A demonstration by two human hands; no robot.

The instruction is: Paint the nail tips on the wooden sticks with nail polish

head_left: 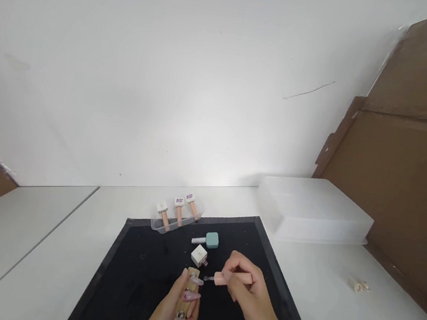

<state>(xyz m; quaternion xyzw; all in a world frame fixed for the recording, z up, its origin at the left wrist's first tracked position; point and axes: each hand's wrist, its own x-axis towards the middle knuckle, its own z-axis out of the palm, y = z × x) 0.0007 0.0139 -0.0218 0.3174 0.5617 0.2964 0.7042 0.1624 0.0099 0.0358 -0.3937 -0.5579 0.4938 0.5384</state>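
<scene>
My left hand (167, 307) is closed around a wooden nail-tip stand (179, 302). Several false nails stick out from its right side, among them a pink one (191, 296) and a clear one (196, 280). Between the thumb and fingers of my right hand (248, 296) is a nail polish brush (219, 279) with a peach handle. Its dark bristle tip points left, close to the top clear nail; whether they touch I cannot tell. Just beyond the stand, a white square polish bottle (198, 255) lies tilted on the black mat (143, 276), its neck uncapped.
A teal bottle with a white cap (212, 240) lies farther back on the mat. Behind it, a clear tray (157, 225) holds three white bottles with peach caps. At the right stand a translucent plastic box (315, 210), small beige pieces (358, 285) and a brown cardboard panel (402, 185).
</scene>
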